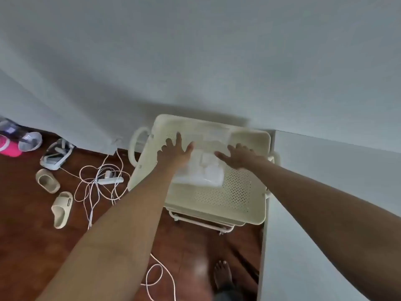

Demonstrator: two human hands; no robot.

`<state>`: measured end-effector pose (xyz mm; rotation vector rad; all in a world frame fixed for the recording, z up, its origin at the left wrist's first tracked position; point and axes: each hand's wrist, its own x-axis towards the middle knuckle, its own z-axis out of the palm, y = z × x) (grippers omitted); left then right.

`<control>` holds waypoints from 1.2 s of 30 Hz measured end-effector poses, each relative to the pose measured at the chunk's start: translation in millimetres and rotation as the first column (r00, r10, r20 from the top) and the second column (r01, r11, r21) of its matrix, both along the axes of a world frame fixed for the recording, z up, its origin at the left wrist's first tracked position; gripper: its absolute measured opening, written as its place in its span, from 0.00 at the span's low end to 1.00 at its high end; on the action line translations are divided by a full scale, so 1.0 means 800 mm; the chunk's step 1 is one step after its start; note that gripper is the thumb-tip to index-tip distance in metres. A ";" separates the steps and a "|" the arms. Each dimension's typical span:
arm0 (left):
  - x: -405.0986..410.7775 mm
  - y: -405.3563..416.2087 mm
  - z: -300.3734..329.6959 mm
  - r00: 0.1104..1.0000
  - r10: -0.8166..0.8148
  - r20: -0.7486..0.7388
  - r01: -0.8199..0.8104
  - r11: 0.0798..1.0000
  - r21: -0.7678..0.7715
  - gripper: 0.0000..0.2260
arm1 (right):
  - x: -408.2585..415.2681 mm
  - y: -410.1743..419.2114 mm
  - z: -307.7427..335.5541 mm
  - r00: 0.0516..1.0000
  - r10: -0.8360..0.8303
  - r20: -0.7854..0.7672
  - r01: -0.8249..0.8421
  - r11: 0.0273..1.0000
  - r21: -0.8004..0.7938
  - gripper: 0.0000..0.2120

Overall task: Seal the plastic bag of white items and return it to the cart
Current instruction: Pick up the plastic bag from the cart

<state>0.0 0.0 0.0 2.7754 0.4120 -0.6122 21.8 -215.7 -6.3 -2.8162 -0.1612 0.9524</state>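
Observation:
A clear plastic bag of white items (204,170) lies on the perforated top tray of a cream cart (238,192), toward its left middle. My left hand (174,152) hovers at the bag's left edge with fingers spread and straight. My right hand (237,156) is at the bag's right edge, fingers spread, palm down. Neither hand grips the bag. Another clear bag (213,132) lies flat at the tray's far side.
The cart stands against a white wall, with a white cabinet (325,213) at its right. On the wooden floor to the left lie a power strip with tangled cables (108,180), two beige slippers (63,208) and other shoes. My bare foot (223,273) is below the cart.

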 end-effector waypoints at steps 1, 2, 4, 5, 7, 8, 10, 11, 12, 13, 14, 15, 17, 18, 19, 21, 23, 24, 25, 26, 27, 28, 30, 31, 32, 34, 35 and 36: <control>-0.002 0.000 -0.003 0.999 0.021 -0.029 -0.021 1.000 -0.019 0.35 | -0.003 0.005 -0.004 0.999 -0.030 -0.031 0.031 0.999 0.022 0.45; -0.002 0.000 -0.009 0.998 0.044 -0.043 -0.046 0.998 -0.039 0.36 | -0.005 0.009 -0.008 0.996 -0.069 -0.054 0.072 0.996 0.052 0.46; -0.005 0.003 -0.022 0.991 0.096 -0.090 -0.103 0.991 -0.084 0.38 | -0.014 0.019 -0.018 0.986 -0.127 -0.107 0.141 0.982 0.129 0.48; -0.006 0.004 -0.027 0.987 0.118 -0.108 -0.131 0.983 -0.125 0.39 | -0.017 0.023 -0.026 0.980 -0.150 -0.128 0.171 0.970 0.173 0.48; -0.007 0.006 -0.036 0.980 0.143 -0.138 -0.168 0.966 -0.195 0.40 | -0.020 0.029 -0.033 0.965 -0.205 -0.163 0.241 0.938 0.249 0.49; -0.007 0.007 -0.039 0.979 0.143 -0.142 -0.171 0.962 -0.212 0.41 | -0.021 0.030 -0.035 0.958 -0.223 -0.179 0.266 0.923 0.278 0.49; -0.007 0.007 -0.046 0.976 0.161 -0.143 -0.193 0.951 -0.243 0.41 | -0.021 0.031 -0.041 0.943 -0.269 -0.194 0.322 0.884 0.339 0.48; -0.008 0.005 -0.049 0.976 0.170 -0.138 -0.201 0.947 -0.251 0.42 | -0.021 0.031 -0.042 0.937 -0.288 -0.196 0.343 0.866 0.365 0.47; -0.009 0.003 -0.051 0.976 0.174 -0.133 -0.203 0.945 -0.256 0.42 | -0.022 0.031 -0.044 0.932 -0.301 -0.201 0.358 0.852 0.383 0.46; -0.010 0.001 -0.052 0.977 0.175 -0.123 -0.201 0.945 -0.258 0.42 | -0.022 0.030 -0.045 0.928 -0.312 -0.204 0.370 0.838 0.401 0.46; -0.010 -0.001 -0.053 0.978 0.174 -0.111 -0.198 0.946 -0.257 0.41 | -0.023 0.031 -0.046 0.924 -0.323 -0.204 0.380 0.827 0.415 0.46; -0.012 -0.003 -0.053 0.980 0.173 -0.096 -0.192 0.947 -0.256 0.41 | -0.024 0.031 -0.045 0.922 -0.331 -0.200 0.386 0.816 0.430 0.46; -0.016 -0.007 -0.051 0.984 0.168 -0.063 -0.179 0.950 -0.254 0.41 | -0.027 0.031 -0.044 0.927 -0.329 -0.177 0.374 0.814 0.445 0.46; -0.018 -0.009 -0.050 0.985 0.165 -0.047 -0.172 0.952 -0.254 0.41 | -0.028 0.031 -0.042 0.930 -0.329 -0.166 0.368 0.812 0.453 0.46; -0.019 -0.011 -0.048 0.986 0.162 -0.032 -0.165 0.953 -0.255 0.40 | -0.030 0.031 -0.039 0.930 -0.332 -0.157 0.366 0.806 0.466 0.46; -0.021 -0.014 -0.041 0.988 0.154 -0.002 -0.150 0.956 -0.252 0.40 | -0.035 0.028 -0.032 0.932 -0.335 -0.135 0.357 0.794 0.492 0.46; -0.023 -0.019 -0.030 0.989 0.146 0.032 -0.134 0.959 -0.251 0.40 | -0.038 0.023 -0.022 0.935 -0.338 -0.110 0.345 0.789 0.509 0.47; -0.023 -0.022 -0.024 0.989 0.142 0.050 -0.125 0.960 -0.251 0.40 | -0.040 0.019 -0.017 0.936 -0.339 -0.099 0.339 0.786 0.517 0.47; -0.023 -0.025 -0.017 0.989 0.135 0.064 -0.115 0.962 -0.249 0.40 | -0.041 0.015 -0.011 0.936 -0.342 -0.087 0.335 0.783 0.525 0.47; -0.024 -0.029 -0.010 0.989 0.127 0.078 -0.105 0.964 -0.243 0.40 | -0.043 0.010 -0.003 0.935 -0.346 -0.076 0.332 0.779 0.532 0.47; -0.024 -0.033 -0.001 0.988 0.121 0.093 -0.096 0.966 -0.241 0.39 | -0.045 0.006 0.005 0.934 -0.351 -0.067 0.329 0.773 0.542 0.47; -0.024 -0.039 0.007 0.987 0.118 0.109 -0.088 0.966 -0.243 0.39 | -0.046 0.000 0.013 0.932 -0.358 -0.057 0.328 0.767 0.552 0.47; -0.026 -0.052 0.025 0.983 0.107 0.147 -0.068 0.967 -0.245 0.39 | -0.051 -0.012 0.031 0.928 -0.373 -0.024 0.319 0.758 0.569 0.47; -0.028 -0.060 0.034 0.981 0.097 0.168 -0.054 0.968 -0.244 0.39 | -0.054 -0.021 0.040 0.925 -0.379 0.000 0.310 0.756 0.576 0.47; -0.030 -0.069 0.043 0.978 0.090 0.186 -0.042 0.969 -0.245 0.39 | -0.057 -0.029 0.049 0.923 -0.385 0.021 0.302 0.755 0.582 0.47; -0.037 -0.089 0.060 0.972 0.079 0.220 -0.020 0.966 -0.259 0.38 | -0.064 -0.049 0.067 0.916 -0.397 0.056 0.290 0.752 0.592 0.47; -0.041 -0.100 0.069 0.969 0.070 0.236 -0.004 0.963 -0.269 0.38 | -0.070 -0.060 0.076 0.913 -0.403 0.070 0.286 0.751 0.595 0.47; -0.046 -0.113 0.077 0.966 0.059 0.250 0.013 0.961 -0.277 0.39 | -0.075 -0.072 0.084 0.909 -0.410 0.081 0.284 0.749 0.598 0.47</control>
